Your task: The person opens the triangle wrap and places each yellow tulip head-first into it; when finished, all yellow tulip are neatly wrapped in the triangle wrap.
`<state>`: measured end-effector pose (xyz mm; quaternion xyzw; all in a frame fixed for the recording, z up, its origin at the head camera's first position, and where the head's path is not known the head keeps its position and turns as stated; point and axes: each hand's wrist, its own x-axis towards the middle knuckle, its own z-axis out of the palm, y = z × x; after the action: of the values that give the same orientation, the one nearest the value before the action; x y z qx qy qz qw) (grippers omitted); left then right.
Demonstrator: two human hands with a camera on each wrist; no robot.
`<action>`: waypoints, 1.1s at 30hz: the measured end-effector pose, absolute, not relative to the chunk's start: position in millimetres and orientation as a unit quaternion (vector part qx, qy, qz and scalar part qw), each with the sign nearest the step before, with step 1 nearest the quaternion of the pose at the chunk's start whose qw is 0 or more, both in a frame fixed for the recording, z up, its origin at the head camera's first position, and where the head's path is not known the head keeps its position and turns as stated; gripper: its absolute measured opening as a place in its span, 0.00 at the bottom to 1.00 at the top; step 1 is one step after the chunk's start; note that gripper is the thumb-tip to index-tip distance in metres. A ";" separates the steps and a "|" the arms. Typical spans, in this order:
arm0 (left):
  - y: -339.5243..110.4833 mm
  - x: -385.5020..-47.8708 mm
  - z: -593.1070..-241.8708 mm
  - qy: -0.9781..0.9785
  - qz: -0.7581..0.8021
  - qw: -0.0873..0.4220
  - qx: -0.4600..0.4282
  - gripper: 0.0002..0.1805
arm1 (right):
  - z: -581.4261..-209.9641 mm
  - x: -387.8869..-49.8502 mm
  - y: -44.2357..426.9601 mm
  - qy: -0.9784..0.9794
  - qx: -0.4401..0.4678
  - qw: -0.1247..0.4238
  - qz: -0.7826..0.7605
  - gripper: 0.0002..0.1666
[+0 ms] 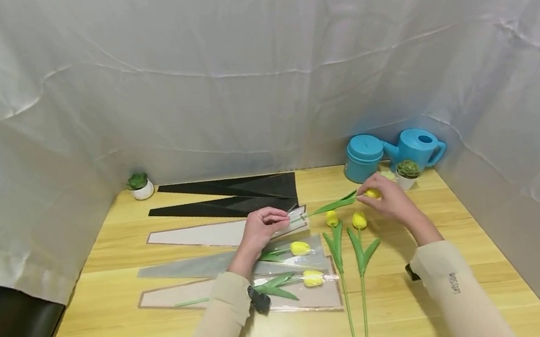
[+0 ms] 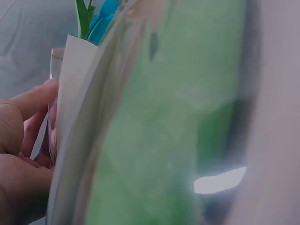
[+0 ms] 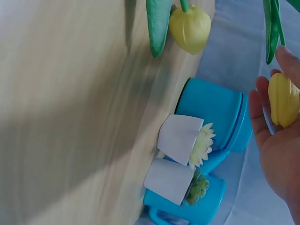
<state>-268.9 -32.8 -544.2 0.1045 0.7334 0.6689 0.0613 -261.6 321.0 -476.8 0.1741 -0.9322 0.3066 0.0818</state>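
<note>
My right hand [image 1: 385, 198] pinches a yellow tulip by the stem just below its bloom [image 3: 283, 100], with its green leaves [image 1: 334, 204] stretching left. The stem's lower end lies at the open right end of a white tapered sleeve [image 1: 196, 236]. My left hand [image 1: 259, 228] pinches that sleeve's clear film near the opening; in the left wrist view, thumb and fingers [image 2: 41, 96] hold the film edge beside a white panel [image 2: 77, 65]. Below it, a grey sleeve [image 1: 180, 269] and a pinkish sleeve [image 1: 319, 299] each have one tulip in them.
Two loose tulips [image 1: 332, 218] [image 1: 359, 220] lie right of the sleeves. Two black sleeves [image 1: 231, 188] lie farther back. A blue canister [image 1: 363, 158], a blue watering can [image 1: 417, 148] and small potted plants [image 1: 407, 172] stand back right; another potted plant [image 1: 142, 187] stands back left.
</note>
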 end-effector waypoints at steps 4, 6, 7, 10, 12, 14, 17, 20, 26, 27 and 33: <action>-33.1 -268.5 -542.2 0.726 0.676 0.053 0.115 0.10 | -477.2 -256.3 319.6 -0.927 0.178 0.093 0.318 0.03; -32.9 -268.7 -541.4 0.723 0.678 0.051 0.121 0.10 | -477.6 -254.9 317.1 -0.925 0.177 0.098 0.322 0.03; -32.6 -269.0 -541.3 0.723 0.678 0.050 0.123 0.10 | -477.7 -254.2 315.3 -0.925 0.176 0.099 0.322 0.03; -31.0 -269.6 -540.2 0.727 0.673 0.047 0.132 0.10 | -478.4 -251.9 308.8 -0.926 0.165 0.101 0.324 0.04; -29.6 -269.4 -538.9 0.731 0.667 0.045 0.135 0.10 | -479.0 -250.1 303.8 -0.928 0.159 0.098 0.323 0.05; -28.3 -268.7 -536.8 0.734 0.663 0.041 0.138 0.10 | -479.8 -248.8 298.6 -0.928 0.159 0.099 0.323 0.05; -26.7 -267.6 -534.6 0.733 0.665 0.038 0.139 0.10 | -480.9 -247.8 290.3 -0.926 0.169 0.107 0.321 0.05; -25.6 -266.7 -533.2 0.728 0.670 0.038 0.140 0.10 | -482.3 -248.0 282.2 -0.921 0.178 0.111 0.327 0.04; -23.7 -264.4 -530.6 0.725 0.673 0.049 0.141 0.11 | -485.6 -247.0 268.4 -0.919 0.176 0.106 0.338 0.04; -23.4 -264.0 -530.1 0.725 0.672 0.050 0.141 0.11 | -485.9 -246.6 266.2 -0.918 0.177 0.108 0.338 0.04; -20.4 -262.4 -528.5 0.722 0.673 0.053 0.150 0.11 | -490.2 -246.2 256.6 -0.916 0.182 0.111 0.340 0.03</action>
<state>-262.4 -20.4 -528.5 0.1500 0.7221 0.6733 0.0526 -246.2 256.6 -490.2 0.1820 -0.9159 0.3401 0.1109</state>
